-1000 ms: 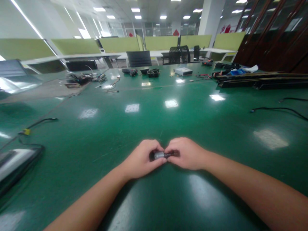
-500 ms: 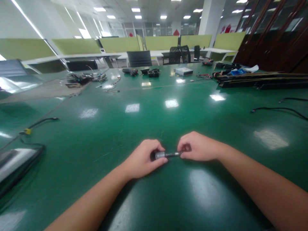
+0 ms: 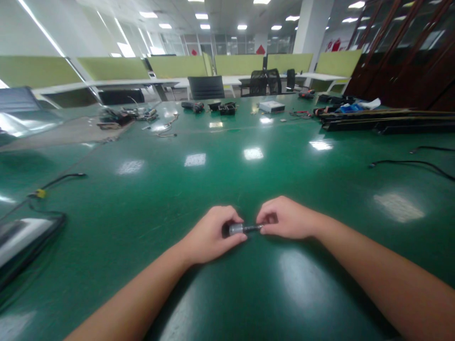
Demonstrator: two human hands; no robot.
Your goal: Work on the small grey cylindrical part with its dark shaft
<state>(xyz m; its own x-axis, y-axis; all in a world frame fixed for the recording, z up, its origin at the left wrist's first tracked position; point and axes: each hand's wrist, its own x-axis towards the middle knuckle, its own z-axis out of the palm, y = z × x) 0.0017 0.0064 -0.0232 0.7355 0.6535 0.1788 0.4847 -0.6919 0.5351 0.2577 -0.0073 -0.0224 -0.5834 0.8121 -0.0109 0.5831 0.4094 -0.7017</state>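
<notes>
Low over the green table, a short silver-and-black cylinder lies between the thumb and fingers of my left hand. From its right side a thin dark rod points toward my right hand. The thumb and fingertips of that hand pinch the rod's far end. My left fingers cover the cylinder's left end, and the right fingertips hide the tip of the rod. Its exact kind cannot be made out.
At the left edge lies a grey-white device with a black rim, near a cable with a yellow tag. Black cables reach in from the right. Farther back are a silver box, dark parts and long black strips.
My right hand has moved a little to the left along the rod, closer to my left hand, so less of the rod shows. My left hand has stayed in place around the cylinder.
</notes>
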